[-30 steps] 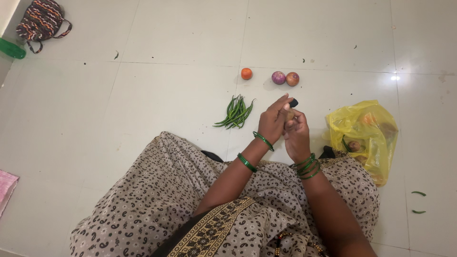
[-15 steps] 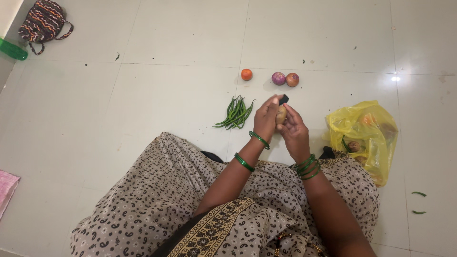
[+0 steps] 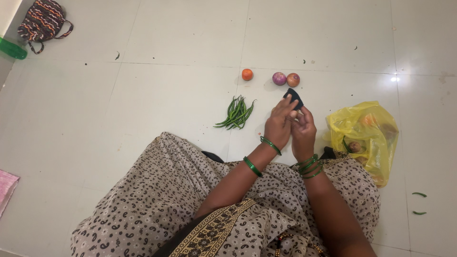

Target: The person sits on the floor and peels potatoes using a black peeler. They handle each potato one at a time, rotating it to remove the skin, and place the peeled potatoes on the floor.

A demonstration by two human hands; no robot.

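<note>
left hand (image 3: 277, 124) at frame centre-right, fingers curled round something small, mostly hidden | right hand (image 3: 303, 131) pressed against it, gripping a black tool (image 3: 294, 97), only its top end showing | green chillies (image 3: 237, 113) just left | yellow bag (image 3: 366, 134) right, contents hard to make out

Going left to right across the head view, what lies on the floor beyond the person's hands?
Patterned bag → green chillies → orange tomato → purple onion → brownish onion → yellow plastic bag. The hands sit below the onions, so I left them out.
</note>
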